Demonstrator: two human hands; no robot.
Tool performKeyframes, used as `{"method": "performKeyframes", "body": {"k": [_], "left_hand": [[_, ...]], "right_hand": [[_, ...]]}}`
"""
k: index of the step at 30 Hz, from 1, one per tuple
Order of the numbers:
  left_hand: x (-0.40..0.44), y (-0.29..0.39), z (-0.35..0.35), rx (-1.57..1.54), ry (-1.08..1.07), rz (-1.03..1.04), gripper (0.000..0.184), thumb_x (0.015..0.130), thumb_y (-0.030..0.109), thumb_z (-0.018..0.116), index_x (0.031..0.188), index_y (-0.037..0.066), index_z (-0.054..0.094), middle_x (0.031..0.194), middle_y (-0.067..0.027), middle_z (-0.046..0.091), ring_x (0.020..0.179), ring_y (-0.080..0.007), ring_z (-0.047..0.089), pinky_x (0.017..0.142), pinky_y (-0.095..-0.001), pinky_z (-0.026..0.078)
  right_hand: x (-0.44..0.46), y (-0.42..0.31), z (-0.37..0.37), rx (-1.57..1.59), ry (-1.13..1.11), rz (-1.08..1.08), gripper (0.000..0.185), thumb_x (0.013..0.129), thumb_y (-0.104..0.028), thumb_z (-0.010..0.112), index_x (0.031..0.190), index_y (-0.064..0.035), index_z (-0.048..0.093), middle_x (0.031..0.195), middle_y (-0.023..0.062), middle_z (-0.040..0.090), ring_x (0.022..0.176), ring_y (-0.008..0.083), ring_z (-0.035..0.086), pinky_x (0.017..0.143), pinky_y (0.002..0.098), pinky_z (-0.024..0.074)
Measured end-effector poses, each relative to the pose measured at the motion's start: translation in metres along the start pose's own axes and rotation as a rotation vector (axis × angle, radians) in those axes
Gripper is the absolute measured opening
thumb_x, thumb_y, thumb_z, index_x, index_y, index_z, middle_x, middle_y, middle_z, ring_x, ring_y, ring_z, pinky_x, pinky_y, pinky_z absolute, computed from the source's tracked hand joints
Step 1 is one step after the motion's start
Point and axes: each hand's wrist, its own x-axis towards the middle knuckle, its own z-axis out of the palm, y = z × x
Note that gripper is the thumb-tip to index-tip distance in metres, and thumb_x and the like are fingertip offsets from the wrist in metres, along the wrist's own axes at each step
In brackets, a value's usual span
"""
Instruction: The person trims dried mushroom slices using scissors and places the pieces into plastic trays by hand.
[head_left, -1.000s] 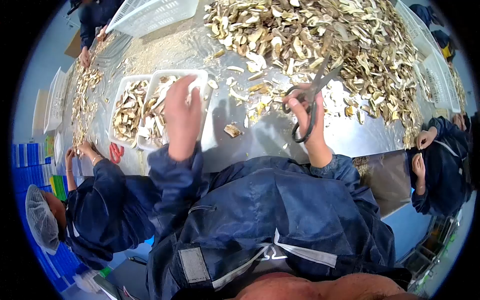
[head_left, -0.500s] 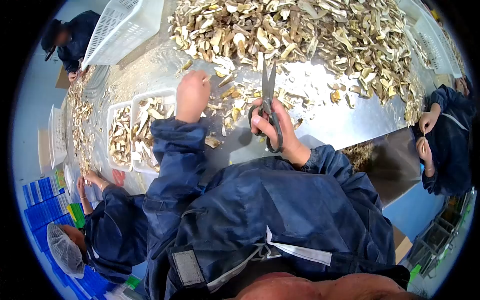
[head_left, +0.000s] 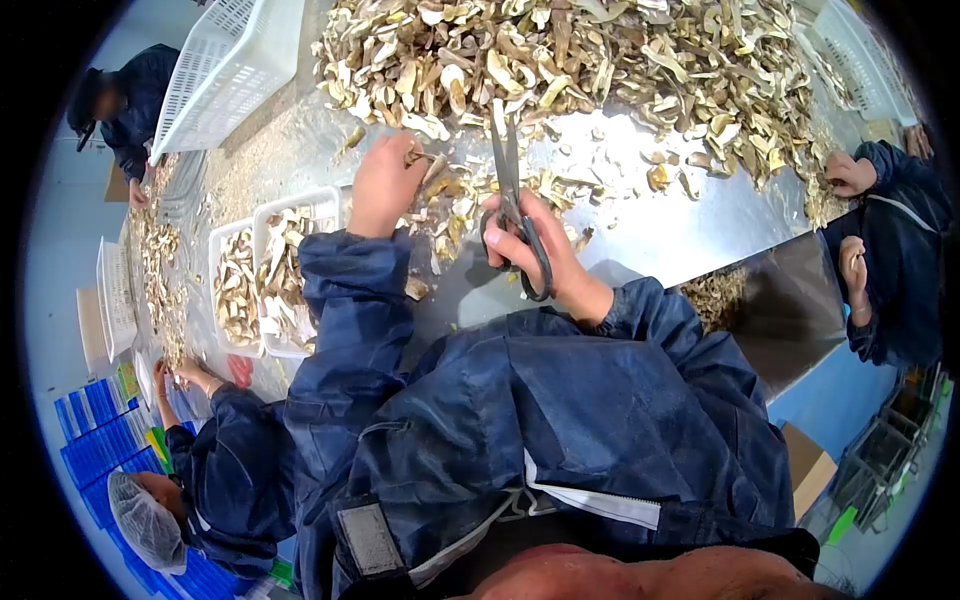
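My right hand (head_left: 556, 250) grips a pair of dark-handled scissors (head_left: 507, 180), their blades pointing away from me and slightly apart. My left hand (head_left: 385, 186) is closed, with a dried mushroom slice (head_left: 430, 168) at its fingertips. Part of that slice is hidden by the fingers. Beyond both hands lies a large heap of dried mushroom slices (head_left: 570, 60) on the metal table (head_left: 690, 228). Loose bits are scattered between the hands and the heap.
Two white trays of mushroom slices, the nearer one (head_left: 331, 208) beside my left forearm, stand at left. White crates (head_left: 225, 75) (head_left: 868, 65) flank the heap. Co-workers sit at lower left (head_left: 235, 470), far left (head_left: 140, 105) and right (head_left: 895, 265). An open bin (head_left: 790, 300) is at right.
My left hand now shows a larger mushroom slice at its fingertips. The scissors have tilted a little to the left. The right co-worker's hands have moved apart, one reaching to the heap's edge.
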Motion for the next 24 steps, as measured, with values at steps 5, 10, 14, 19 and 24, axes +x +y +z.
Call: {"method": "performKeyframes", "body": {"k": [5, 10, 14, 19, 24], "left_hand": [[-0.024, 0.018, -0.028, -0.106, -0.022, -0.145, 0.022, 0.087, 0.023, 0.072, 0.097, 0.004, 0.070, 0.079, -0.0167, 0.066, 0.070, -0.0304, 0.060, 0.066, -0.0391, 0.048], [-0.057, 0.037, -0.054, -0.760, -0.032, -0.468, 0.021, 0.093, 0.024, 0.074, 0.095, 0.003, 0.073, 0.065, 0.0073, 0.049, 0.056, -0.0022, 0.036, 0.050, -0.0235, 0.025], [-0.078, 0.053, -0.065, -1.026, 0.028, -0.520, 0.018, 0.095, 0.023, 0.072, 0.098, 0.005, 0.071, 0.067, 0.0097, 0.047, 0.056, -0.0003, 0.032, 0.050, -0.0218, 0.022], [-0.094, 0.057, -0.067, -1.286, -0.034, -0.445, 0.014, 0.098, 0.018, 0.067, 0.101, 0.004, 0.068, 0.072, 0.0075, 0.051, 0.057, -0.0003, 0.034, 0.051, -0.0202, 0.023], [-0.108, 0.067, -0.068, -1.228, -0.103, -0.360, 0.010, 0.099, 0.016, 0.065, 0.100, 0.007, 0.068, 0.075, 0.0058, 0.054, 0.061, -0.0004, 0.037, 0.054, -0.0189, 0.026]], "right_hand": [[0.000, 0.002, -0.001, 0.044, -0.008, 0.023, 0.040, 0.097, -0.021, 0.069, 0.128, -0.0011, 0.053, 0.086, 0.0003, 0.060, 0.068, 0.0080, 0.059, 0.062, 0.0231, 0.0482], [-0.005, -0.031, 0.006, -0.130, -0.039, 0.166, 0.035, 0.100, -0.025, 0.065, 0.126, -0.0047, 0.054, 0.076, -0.0010, 0.056, 0.068, 0.0097, 0.055, 0.063, 0.0256, 0.0435], [-0.006, -0.042, 0.005, -0.541, -0.107, 0.076, 0.041, 0.096, -0.034, 0.071, 0.121, -0.0032, 0.058, 0.075, 0.0011, 0.049, 0.068, 0.0118, 0.048, 0.062, 0.0289, 0.0405], [-0.011, -0.050, 0.011, -0.629, -0.216, 0.099, 0.046, 0.093, -0.041, 0.073, 0.112, -0.0021, 0.057, 0.079, 0.0048, 0.047, 0.073, 0.0158, 0.047, 0.066, 0.0332, 0.0403], [-0.014, -0.049, 0.013, -0.631, -0.250, 0.009, 0.044, 0.093, -0.040, 0.074, 0.111, -0.0022, 0.058, 0.081, 0.0058, 0.049, 0.074, 0.0176, 0.048, 0.067, 0.0350, 0.0417]]}}
